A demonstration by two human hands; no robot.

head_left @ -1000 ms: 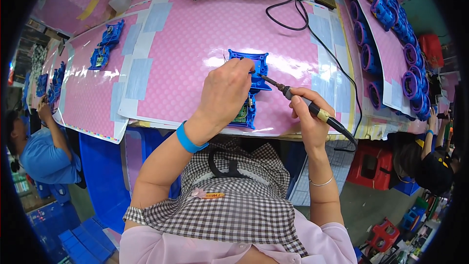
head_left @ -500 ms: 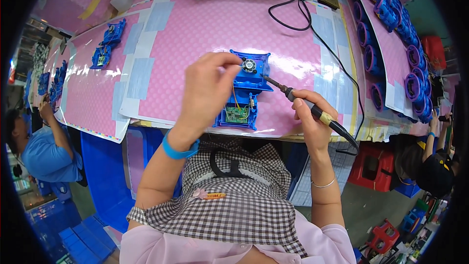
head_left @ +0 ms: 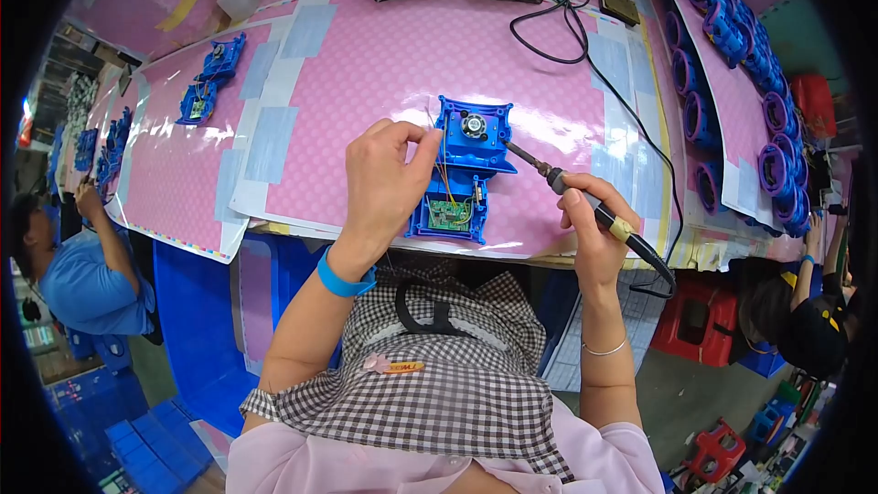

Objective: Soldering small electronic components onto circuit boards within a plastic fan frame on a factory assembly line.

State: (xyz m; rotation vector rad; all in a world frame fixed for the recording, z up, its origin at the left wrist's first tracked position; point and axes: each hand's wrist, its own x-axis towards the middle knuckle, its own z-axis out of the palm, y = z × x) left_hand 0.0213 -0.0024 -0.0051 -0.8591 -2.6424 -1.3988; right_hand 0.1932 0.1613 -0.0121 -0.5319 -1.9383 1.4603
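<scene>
Soldering iron (head_left: 556, 180): contact with housing (head_left: 469, 155) unclear.

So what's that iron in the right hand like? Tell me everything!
The iron looks like a fat pen: thin brownish metal tip, dark, plastic-looking handle, yellowish band, black cord. The right hand grips it at a slant, tip up-left at the right edge of the blue case; I can't tell if they touch.

Left hand (head_left: 386, 172) raised, left of frame centre; right hand (head_left: 596, 236) curled, right of centre; forearms (head_left: 309, 322) extended from lower edge.
</scene>
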